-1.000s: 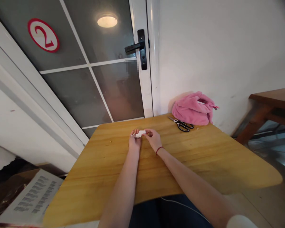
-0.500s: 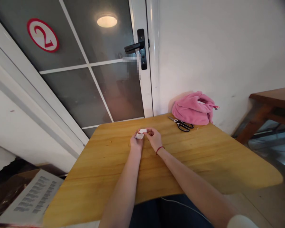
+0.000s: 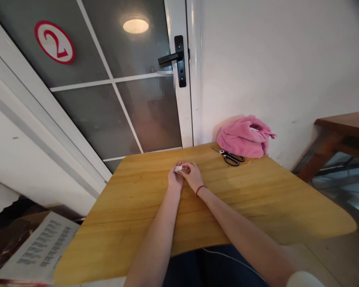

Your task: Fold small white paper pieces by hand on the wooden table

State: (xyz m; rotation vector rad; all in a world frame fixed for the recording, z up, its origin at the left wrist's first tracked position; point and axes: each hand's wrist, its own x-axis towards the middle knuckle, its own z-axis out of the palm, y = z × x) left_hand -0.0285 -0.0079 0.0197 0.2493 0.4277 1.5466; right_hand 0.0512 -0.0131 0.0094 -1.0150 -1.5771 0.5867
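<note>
White item (image 3: 178, 169), small, lies left of the scissors (image 3: 231, 159), between both hands: left hand (image 3: 175, 175) curls its fingers around it, right hand (image 3: 194, 174) pinches its right end, presumably to steady it. Scissors rest on the desk (image 3: 137, 211), probably aside for working room. Pink plush pouch (image 3: 242, 139) just beyond scissors, mouth open; pale contents, identity unclear.

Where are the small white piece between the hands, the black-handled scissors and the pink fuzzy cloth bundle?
Small white piece (image 3: 178, 169): head view, its visible pale face.
Black-handled scissors (image 3: 224, 153): head view, near the pivot.
Pink fuzzy cloth bundle (image 3: 241, 139): head view, front middle.
</note>
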